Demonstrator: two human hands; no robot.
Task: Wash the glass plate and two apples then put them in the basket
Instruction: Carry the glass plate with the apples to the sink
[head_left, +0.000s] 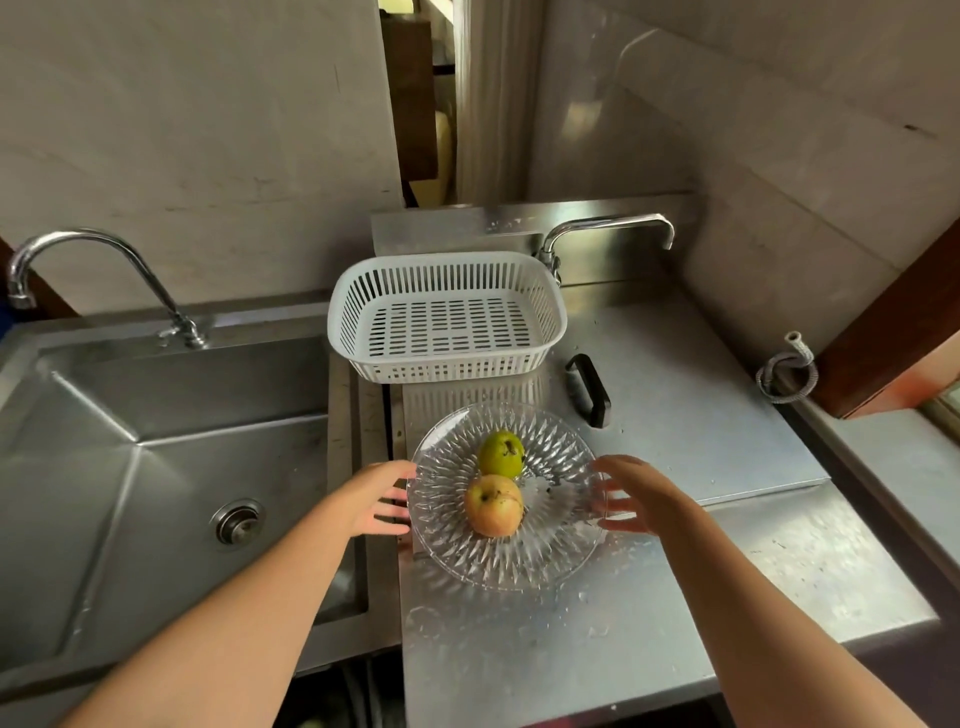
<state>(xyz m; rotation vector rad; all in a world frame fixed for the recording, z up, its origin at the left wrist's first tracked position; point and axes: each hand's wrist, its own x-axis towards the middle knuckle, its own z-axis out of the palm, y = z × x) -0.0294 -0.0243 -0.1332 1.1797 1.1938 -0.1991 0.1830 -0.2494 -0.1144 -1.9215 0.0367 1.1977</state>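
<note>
The glass plate (506, 551) is clear, round and cut with a radiating spiked pattern; it sits on the steel bench (675, 597), just right of the sink (156, 467). Two apples rest on it, touching each other. The farther green apple (501, 453) shows a dark stem end and small brown marks; the nearer yellow-pink apple (493, 505) is blotched, with dark specks beside its stem hollow. Water droplets lie on the bench in front of the plate.

The white slotted basket (447, 314) stands beyond the plate, near but apart from it, with nothing inside. Its left corner overhangs the sink edge.

Hard to judge — the plate's transparency blurs its rim against the bench, and I cannot tell whether a pale patch at the plate's centre is water or reflection. The basket hides the base of the right faucet (608, 228). My forearms run out of frame at the bottom.

My left hand (376, 501) is open, fingers spread, tips at the plate's left rim; contact looks likely but is not certain. My right hand (631, 496) is likewise open and spread at the right rim, fingertips seen partly through the glass — neither hand has closed on anything.
</note>
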